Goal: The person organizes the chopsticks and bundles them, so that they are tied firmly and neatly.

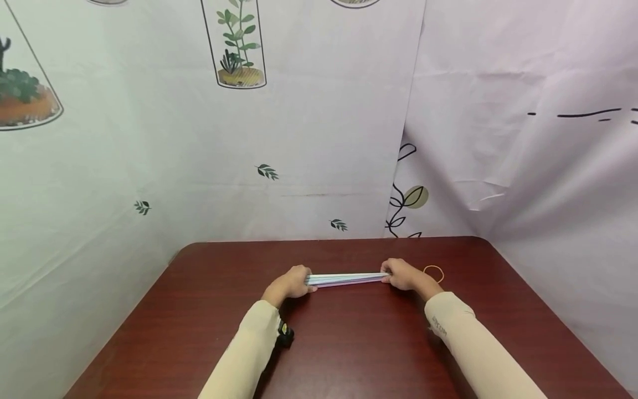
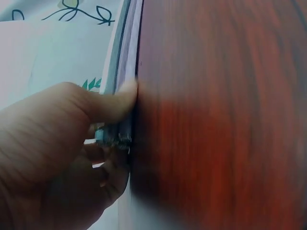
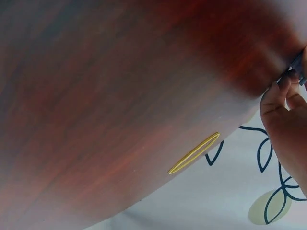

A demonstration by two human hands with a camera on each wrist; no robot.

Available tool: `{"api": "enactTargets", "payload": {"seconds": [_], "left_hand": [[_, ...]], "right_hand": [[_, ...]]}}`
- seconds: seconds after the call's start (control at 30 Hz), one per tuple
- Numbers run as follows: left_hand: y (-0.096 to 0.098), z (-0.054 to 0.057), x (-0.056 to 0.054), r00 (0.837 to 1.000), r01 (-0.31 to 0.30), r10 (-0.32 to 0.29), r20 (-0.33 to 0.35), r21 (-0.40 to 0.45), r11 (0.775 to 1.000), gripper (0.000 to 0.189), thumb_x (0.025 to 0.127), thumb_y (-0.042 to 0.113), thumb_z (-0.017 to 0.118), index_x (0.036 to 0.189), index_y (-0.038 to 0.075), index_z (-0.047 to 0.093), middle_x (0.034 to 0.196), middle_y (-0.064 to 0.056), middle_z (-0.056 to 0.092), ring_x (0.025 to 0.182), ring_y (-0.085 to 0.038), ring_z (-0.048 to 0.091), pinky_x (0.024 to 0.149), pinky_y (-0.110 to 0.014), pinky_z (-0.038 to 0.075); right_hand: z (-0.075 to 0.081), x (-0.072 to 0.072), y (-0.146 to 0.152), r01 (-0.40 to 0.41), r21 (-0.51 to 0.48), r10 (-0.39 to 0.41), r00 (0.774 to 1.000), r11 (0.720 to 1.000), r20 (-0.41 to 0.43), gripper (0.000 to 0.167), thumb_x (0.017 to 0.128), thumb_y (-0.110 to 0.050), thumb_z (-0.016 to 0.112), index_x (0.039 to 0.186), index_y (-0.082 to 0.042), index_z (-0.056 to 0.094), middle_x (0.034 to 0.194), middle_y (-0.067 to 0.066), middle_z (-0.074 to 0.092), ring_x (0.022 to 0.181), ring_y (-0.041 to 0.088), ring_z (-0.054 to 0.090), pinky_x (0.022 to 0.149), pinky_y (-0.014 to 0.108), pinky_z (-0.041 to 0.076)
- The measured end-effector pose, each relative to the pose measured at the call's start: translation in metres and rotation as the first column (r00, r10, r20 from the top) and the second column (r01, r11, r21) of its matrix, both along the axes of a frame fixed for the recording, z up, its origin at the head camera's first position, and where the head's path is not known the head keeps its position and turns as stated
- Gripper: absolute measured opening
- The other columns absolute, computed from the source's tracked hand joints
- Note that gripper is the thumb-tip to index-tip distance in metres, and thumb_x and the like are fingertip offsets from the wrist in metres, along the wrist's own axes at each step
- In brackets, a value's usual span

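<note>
Over the back half of the table (image 1: 344,343), a bundle of long, thin pastel pieces (image 1: 346,279), white, pale blue and lilac, stretches sideways between both hands. My left hand (image 1: 298,281) grips its left end; in the left wrist view the thumb (image 2: 115,106) lies across the pieces and the fingers curl behind them. At the other end, my right hand (image 1: 399,274) pinches the bundle between thumb and fingers. In the right wrist view that hand (image 3: 285,115) shows only at the right edge. The bundle looks wider at the left than at the right.
A yellow rubber band (image 3: 171,172) lies on the table near the back edge, just right of my right hand. Behind the table hangs a white cloth (image 1: 319,138) printed with plants. A small black object (image 1: 285,336) sits at my left sleeve.
</note>
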State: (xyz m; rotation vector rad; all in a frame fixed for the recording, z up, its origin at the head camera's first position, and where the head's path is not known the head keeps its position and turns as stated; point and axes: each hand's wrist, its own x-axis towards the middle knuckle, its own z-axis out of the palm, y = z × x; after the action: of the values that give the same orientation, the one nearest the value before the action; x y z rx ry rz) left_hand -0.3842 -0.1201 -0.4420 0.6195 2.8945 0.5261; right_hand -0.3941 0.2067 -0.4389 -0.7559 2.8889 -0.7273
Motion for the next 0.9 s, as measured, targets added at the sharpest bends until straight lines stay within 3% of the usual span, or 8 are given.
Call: {"api": "enactTargets", "payload": {"seconds": [0.1,0.27,0.53,0.6,0.8,0.9], "left_hand": [[0.0,0.001,0.0,1.0,-0.014,0.013,0.025,0.022,1.0,0.045,0.089,0.024,0.075,0.12,-0.006,0.061,0.115,-0.016,0.063,0.111,-0.03,0.057,0.098,-0.046,0.046],[-0.001,0.003,0.001,0.999,-0.009,0.008,0.037,0.05,0.999,0.038,0.091,0.021,0.073,0.117,-0.005,0.063,0.11,-0.015,0.064,0.106,-0.029,0.059,0.094,-0.045,0.047],[-0.002,0.005,0.001,0.997,0.067,-0.068,-0.022,-0.03,0.997,0.02,0.094,0.017,0.067,0.095,-0.001,0.06,0.093,-0.011,0.056,0.09,-0.026,0.054,0.086,-0.044,0.045],[-0.003,0.005,0.001,0.997,0.069,-0.07,-0.021,-0.027,0.997,0.019,0.094,0.017,0.067,0.096,-0.001,0.059,0.09,-0.009,0.056,0.088,-0.025,0.053,0.085,-0.043,0.045],[-0.01,0.006,0.003,0.998,0.059,-0.059,-0.002,0.051,0.997,0.023,0.095,0.017,0.066,0.11,0.0,0.059,0.09,-0.006,0.06,0.086,-0.02,0.056,0.083,-0.041,0.048],[-0.014,0.011,0.006,0.997,0.075,-0.075,-0.001,0.091,0.993,0.024,0.095,0.017,0.067,0.111,0.001,0.06,0.094,-0.005,0.063,0.089,-0.02,0.059,0.085,-0.041,0.048]], "right_hand": [[0.0,0.001,0.001,0.009,-0.009,-0.009,1.0,1.0,0.003,0.017,0.089,-0.006,0.07,0.078,-0.008,0.057,0.073,-0.002,0.052,0.072,0.015,0.049,0.071,0.034,0.043],[-0.001,0.001,0.003,-0.012,-0.01,0.012,1.0,1.0,-0.015,0.016,0.089,-0.007,0.07,0.078,-0.008,0.058,0.074,-0.001,0.053,0.072,0.015,0.05,0.072,0.033,0.043],[0.0,0.003,0.002,-0.033,0.014,0.034,0.998,0.999,-0.054,0.015,0.089,-0.007,0.07,0.079,-0.009,0.059,0.076,-0.002,0.055,0.075,0.015,0.051,0.075,0.036,0.044],[0.0,0.003,0.001,-0.039,0.013,0.039,0.997,0.999,-0.059,0.014,0.089,-0.007,0.069,0.079,-0.009,0.059,0.077,-0.001,0.055,0.075,0.015,0.051,0.075,0.036,0.044],[0.004,0.006,0.002,-0.051,-0.059,0.051,0.999,0.997,-0.009,0.011,0.094,-0.005,0.063,0.085,-0.006,0.056,0.075,0.0,0.054,0.071,0.013,0.05,0.07,0.032,0.043],[0.009,0.008,0.003,-0.064,-0.13,0.076,0.993,0.989,0.091,0.008,0.094,-0.002,0.059,0.087,-0.003,0.057,0.071,-0.001,0.053,0.063,0.011,0.05,0.06,0.028,0.045]]}}
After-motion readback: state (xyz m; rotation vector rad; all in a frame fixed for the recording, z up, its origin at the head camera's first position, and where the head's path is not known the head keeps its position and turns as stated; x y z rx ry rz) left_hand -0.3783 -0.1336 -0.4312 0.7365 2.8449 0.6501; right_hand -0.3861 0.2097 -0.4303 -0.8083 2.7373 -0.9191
